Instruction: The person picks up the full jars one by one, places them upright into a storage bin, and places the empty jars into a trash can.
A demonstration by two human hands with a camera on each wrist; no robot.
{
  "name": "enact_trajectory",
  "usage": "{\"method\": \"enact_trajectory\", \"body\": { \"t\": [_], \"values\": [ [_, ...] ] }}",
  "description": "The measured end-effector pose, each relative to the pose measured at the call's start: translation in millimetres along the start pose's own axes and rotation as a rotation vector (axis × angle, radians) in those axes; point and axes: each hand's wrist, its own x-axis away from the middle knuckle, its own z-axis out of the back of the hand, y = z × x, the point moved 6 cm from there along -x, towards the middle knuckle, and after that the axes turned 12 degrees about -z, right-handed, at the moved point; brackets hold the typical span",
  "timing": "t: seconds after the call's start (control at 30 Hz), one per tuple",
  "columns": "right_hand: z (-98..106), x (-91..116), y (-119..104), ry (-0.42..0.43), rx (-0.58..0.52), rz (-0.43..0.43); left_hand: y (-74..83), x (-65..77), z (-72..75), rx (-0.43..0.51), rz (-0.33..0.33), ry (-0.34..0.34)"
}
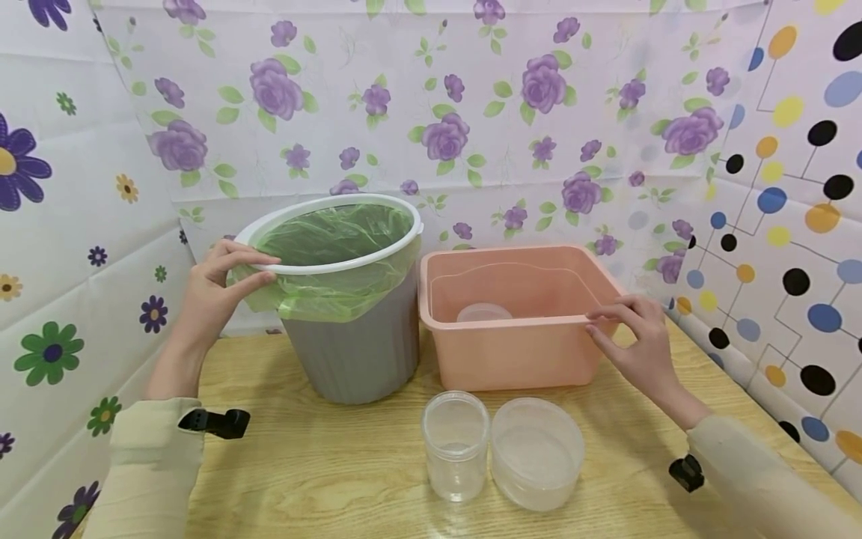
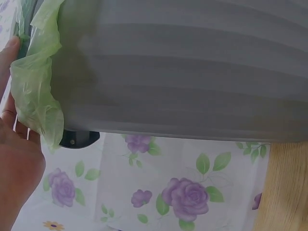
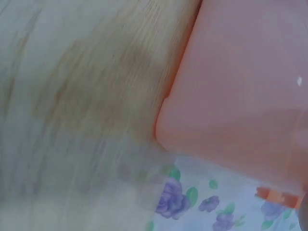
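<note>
A grey trash can (image 1: pixel 357 359) with a white rim stands at the left, lined with a thin green bag (image 1: pixel 330 296) folded over its edge. My left hand (image 1: pixel 218 281) grips the near left part of that rim, thumb outside and fingers along the top. In the left wrist view the crumpled bag partly hides the fingers. To the right, a pink plastic basin (image 1: pixel 518 359) has its near right rim pinched by my right hand (image 1: pixel 636 340). Inside the basin a clear round plastic piece (image 1: pixel 483 311) shows, its lower part hidden by the near wall.
In front of the basin, a tall clear plastic jar (image 1: pixel 456 457) stands beside a wider, low clear tub (image 1: pixel 536 457). All stand on a wood-grain table (image 1: pixel 303 464). Flowered sheeting (image 1: pixel 377 150) hangs behind and at the left, dotted sheeting (image 1: pixel 788 262) at the right.
</note>
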Motion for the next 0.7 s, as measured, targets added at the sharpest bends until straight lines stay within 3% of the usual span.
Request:
{"method": "enact_trajectory", "body": {
  "t": [0.13, 0.3, 0.5, 0.7],
  "values": [
    [-10, -3, -17, -0.023, 0.040, 0.063, -1.4, 0.5, -0.7, 0.010, 0.001, -0.004],
    [-36, -3, -58, -0.096, 0.012, 0.131, -2.4, 1.8, -0.6, 0.013, 0.005, -0.002],
    [-69, 1, -109, -0.278, -0.039, 0.200, -1.3, 2.1, -0.5, 0.022, 0.005, 0.000],
    [-96, 8, -142, -0.524, -0.042, 0.237, -1.5, 1.6, 0.2, 0.033, 0.008, 0.004]
  ]
}}
